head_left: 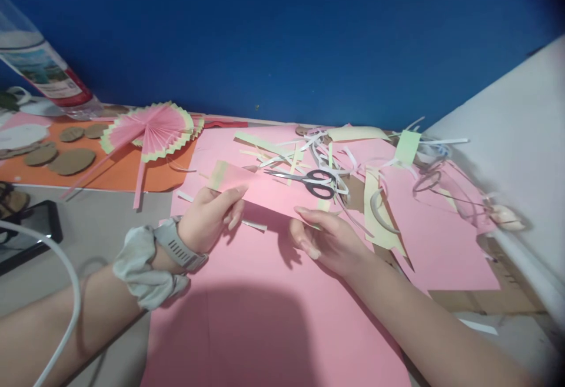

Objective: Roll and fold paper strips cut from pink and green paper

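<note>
A pink paper strip with green ends is stretched between my two hands, above a large pink sheet. My left hand pinches it toward its left end; a watch and a pale scrunchie circle that wrist. At the right end, my right hand holds the strip between thumb and fingers. Just beyond the strip lie scissors with black handles, their blades pointing left. White and green paper scraps are heaped around them.
Pink and green folded fans and brown cardboard discs rest on orange paper at the left. Behind them stands a plastic bottle. A phone and a white cable are nearer. More pink paper lies at the right, beside a white wall.
</note>
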Motion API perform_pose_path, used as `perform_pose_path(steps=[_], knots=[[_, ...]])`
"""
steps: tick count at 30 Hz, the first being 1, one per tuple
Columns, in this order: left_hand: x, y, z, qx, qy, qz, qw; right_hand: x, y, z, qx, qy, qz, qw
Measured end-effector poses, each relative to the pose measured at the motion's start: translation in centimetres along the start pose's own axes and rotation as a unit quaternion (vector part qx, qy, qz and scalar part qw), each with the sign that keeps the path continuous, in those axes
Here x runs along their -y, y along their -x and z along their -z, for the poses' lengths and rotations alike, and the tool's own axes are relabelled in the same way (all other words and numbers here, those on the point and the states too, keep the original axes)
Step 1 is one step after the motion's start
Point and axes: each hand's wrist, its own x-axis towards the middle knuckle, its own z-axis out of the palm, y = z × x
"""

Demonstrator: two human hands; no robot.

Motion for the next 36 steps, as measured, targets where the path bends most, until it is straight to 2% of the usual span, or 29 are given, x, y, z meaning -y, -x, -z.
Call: perform_pose_path(steps=[4, 10, 20, 26, 31, 36], knots=[[-0.2, -0.1, 0.2, 0.038, 0.018, 0.019, 0.999, -0.1, 0.0, -0.1, -0.020, 0.008, 0.013, 1.000], [0.0, -0.1, 0.4, 0.034, 0.018, 0.015, 0.999, -0.2, -0.1, -0.1, -0.031, 0.000, 0.022, 0.999], [-0.8, -0.2, 0.5, 0.097, 0.076, 0.050, 0.991, 0.1, 0.2, 0.1, 0.023, -0.039, 0.023, 0.999], [0.4, 0.3, 0.3, 0.121, 0.025, 0.070, 0.990, 0.0, 0.1, -0.3, 0.031, 0.000, 0.021, 0.999], [0.8, 0.3, 0.5, 0.095, 0.012, 0.075, 0.993, -0.2, 0.0, -0.8, 0.038, 0.018, 0.051, 0.998], [0.2, 0.2, 0.2, 0.075, 0.025, 0.060, 0.995, -0.2, 0.1, -0.4, 0.037, -0.039, 0.050, 0.997]])
